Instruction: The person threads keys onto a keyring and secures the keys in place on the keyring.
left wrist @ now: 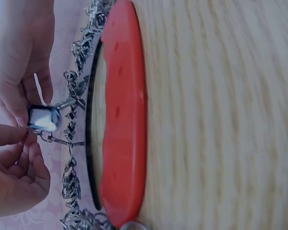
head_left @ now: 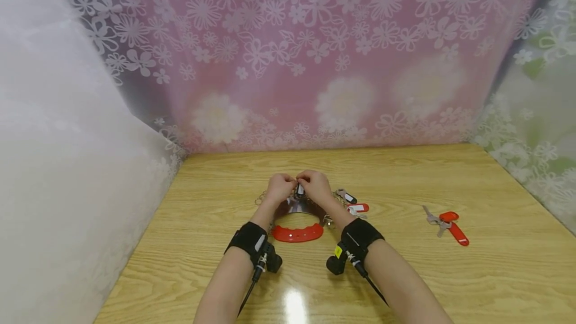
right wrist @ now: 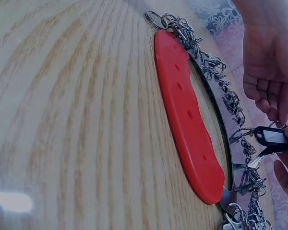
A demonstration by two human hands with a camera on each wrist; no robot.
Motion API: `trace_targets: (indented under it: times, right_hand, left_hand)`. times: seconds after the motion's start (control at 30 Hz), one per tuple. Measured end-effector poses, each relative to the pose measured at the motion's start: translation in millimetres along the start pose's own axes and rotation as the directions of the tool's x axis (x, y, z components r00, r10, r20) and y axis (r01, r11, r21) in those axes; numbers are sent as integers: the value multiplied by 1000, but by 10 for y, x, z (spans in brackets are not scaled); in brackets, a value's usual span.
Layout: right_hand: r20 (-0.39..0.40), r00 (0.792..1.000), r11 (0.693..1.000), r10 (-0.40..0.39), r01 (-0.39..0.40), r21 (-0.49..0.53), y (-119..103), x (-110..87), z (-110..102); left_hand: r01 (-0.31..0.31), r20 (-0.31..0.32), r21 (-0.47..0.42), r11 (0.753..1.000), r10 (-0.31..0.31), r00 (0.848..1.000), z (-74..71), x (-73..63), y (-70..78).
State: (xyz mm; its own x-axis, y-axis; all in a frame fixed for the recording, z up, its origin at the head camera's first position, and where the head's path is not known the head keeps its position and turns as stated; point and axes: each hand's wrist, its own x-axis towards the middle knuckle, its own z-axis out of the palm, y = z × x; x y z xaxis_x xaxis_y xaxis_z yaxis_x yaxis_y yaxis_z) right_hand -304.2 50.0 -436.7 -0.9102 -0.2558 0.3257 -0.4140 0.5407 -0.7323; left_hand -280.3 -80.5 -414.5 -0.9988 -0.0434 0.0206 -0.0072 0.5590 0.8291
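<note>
Both hands meet at the far side of a big metal key holder (head_left: 300, 207) with a red handle (head_left: 298, 234), lying on the table. Between their fingertips is a black key tag (right wrist: 272, 137) with a white label. My left hand (head_left: 280, 186) pinches the small split ring (right wrist: 277, 123) at the tag's far end. My right hand (head_left: 316, 187), its fingertips right at the edge of the tag, pinches it there. A key (right wrist: 257, 160) hangs beside the tag. Many metal rings and clips (left wrist: 72, 184) are strung along the holder's curved band.
To the right of the holder lie another black-tagged key (head_left: 346, 196) and a red-tagged key (head_left: 358, 208). Farther right, keys with red tags (head_left: 450, 226) rest on the wooden table (head_left: 508, 264). Patterned curtains (head_left: 315, 64) enclose the table's back and sides.
</note>
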Motion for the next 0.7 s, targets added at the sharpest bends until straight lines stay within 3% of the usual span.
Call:
trace_targets:
  times: [0.23,0.53,0.7]
  right_hand:
    - [6,999,998,-36,36,-42,-13,13,9]
    - [2,979,959,-206,202,-197,-51,-32,10]
    - [7,988,974,-157,156,-163,-32,-32,10]
  left_hand:
    - [48,-40,-10,999,-48,998,-8,-13,55]
    - [82,-29,-18,996,-82,996,-19,11,33]
    - [35,3,-10,999,-35,999,-34,-4,11]
